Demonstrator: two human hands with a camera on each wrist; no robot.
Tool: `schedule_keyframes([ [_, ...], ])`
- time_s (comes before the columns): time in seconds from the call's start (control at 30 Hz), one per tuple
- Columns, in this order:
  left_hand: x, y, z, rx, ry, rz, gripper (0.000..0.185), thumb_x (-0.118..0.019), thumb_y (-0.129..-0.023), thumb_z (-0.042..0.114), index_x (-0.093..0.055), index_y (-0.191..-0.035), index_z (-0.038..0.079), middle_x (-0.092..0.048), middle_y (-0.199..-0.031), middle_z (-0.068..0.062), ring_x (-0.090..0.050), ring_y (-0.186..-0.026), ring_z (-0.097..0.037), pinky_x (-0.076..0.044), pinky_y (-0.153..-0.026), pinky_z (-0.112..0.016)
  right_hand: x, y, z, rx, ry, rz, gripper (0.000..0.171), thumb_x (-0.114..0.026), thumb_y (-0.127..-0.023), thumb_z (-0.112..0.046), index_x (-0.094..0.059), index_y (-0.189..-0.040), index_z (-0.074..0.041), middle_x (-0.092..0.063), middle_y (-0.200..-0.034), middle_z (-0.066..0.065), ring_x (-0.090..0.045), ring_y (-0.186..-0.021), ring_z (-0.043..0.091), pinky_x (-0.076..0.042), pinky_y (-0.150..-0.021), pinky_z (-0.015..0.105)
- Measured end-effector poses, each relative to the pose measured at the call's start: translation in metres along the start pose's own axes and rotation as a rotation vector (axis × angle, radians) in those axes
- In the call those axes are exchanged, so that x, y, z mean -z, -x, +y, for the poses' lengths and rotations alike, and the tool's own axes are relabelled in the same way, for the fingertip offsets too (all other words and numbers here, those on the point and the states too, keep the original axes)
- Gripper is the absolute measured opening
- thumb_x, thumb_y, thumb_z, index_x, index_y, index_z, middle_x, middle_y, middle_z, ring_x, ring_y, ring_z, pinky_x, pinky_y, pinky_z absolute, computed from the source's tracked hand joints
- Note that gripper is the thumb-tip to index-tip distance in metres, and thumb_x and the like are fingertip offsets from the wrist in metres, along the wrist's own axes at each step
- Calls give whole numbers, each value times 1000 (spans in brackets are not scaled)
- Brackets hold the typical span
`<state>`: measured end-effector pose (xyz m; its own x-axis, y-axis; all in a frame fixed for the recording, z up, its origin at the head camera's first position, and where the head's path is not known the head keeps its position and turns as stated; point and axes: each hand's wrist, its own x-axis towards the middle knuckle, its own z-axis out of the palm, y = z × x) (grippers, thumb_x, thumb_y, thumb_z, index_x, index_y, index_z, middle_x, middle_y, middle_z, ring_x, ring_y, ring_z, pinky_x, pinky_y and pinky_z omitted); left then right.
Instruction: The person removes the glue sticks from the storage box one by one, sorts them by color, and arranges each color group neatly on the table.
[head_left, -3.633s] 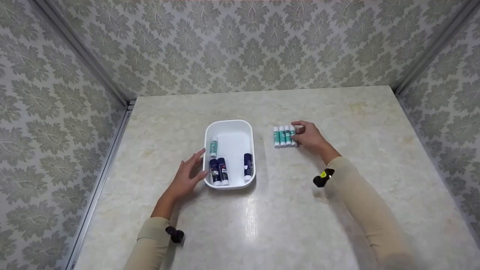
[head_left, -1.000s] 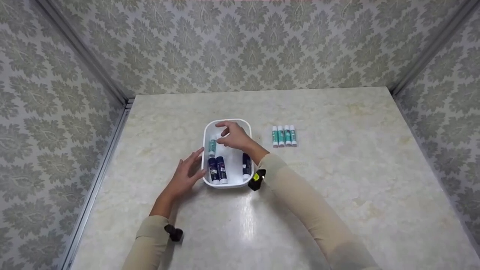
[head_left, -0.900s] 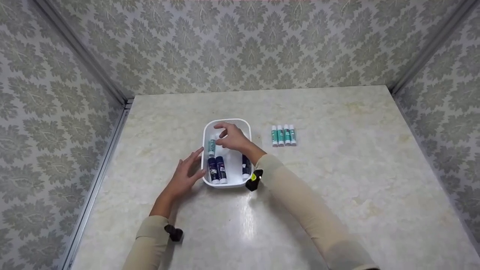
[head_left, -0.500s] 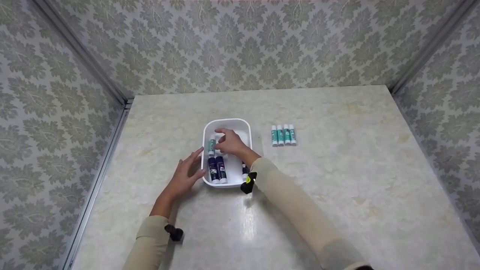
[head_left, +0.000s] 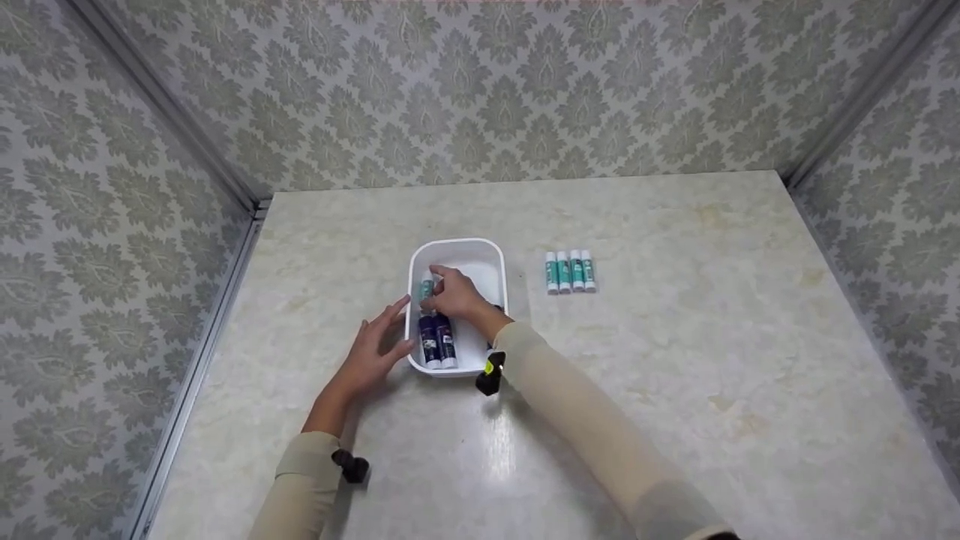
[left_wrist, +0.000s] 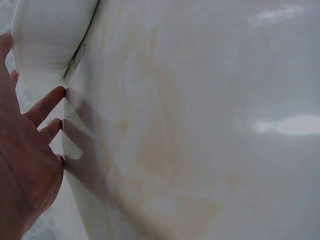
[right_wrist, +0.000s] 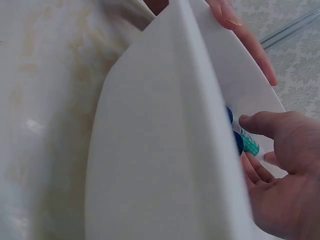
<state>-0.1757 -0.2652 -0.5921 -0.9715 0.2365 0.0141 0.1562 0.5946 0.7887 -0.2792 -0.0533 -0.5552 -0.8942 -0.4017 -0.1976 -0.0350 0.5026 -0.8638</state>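
My head cam: right hand [head_left: 455, 294] covers most of the teal glue stick [head_left: 427, 288] in the white tray [head_left: 459, 249], so can't tell if it's gripped. Third dark stick hidden behind the wrist. Labels on the four teal sticks [head_left: 570, 271] too small to read.

Right hand [head_left: 454, 294] now off the row of four teal glue sticks [head_left: 570, 271] on the desk, reaching into the white tub [head_left: 459, 252], fingertips lowering onto the teal glue stick [head_left: 427, 289] inside

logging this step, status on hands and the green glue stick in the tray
Right hand on green glue stick in white tray. Left hand open, steadying tray. Nothing in the way.
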Motion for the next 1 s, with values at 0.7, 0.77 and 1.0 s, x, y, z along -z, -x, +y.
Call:
schedule_keyframes([
  [0.7,-1,0,1,27,-2,4,80,-70,-109,40,-34,-179,27,-59,-170,-17,-29,-176,-43,5,-141,-77,-5,6,1,56,-86,9,64,-81,-93,-1,-50,-149,-10,-82,-120,26,-73,-91,20,-55,-82,26],
  [0.77,-1,0,1,29,1,0,80,-70,-110,41,-33,-179,28,-59,-171,-17,-27,-176,-43,6,-142,-76,-4,5,1,51,-85,10,65,-81,-93,-1,-50,-149,-10,-81,-121,26,-73,-92,20,-55,-83,26],
  [1.0,-1,0,0,26,2,-5,80,-70,-109,40,-33,-179,27,-58,-172,-16,-23,-177,-44,6,-142,-76,2,5,-2,47,-128,21,65,-78,-90,2,-53,-149,-9,-81,-118,26,-70,-87,17,-56,-77,25],
])
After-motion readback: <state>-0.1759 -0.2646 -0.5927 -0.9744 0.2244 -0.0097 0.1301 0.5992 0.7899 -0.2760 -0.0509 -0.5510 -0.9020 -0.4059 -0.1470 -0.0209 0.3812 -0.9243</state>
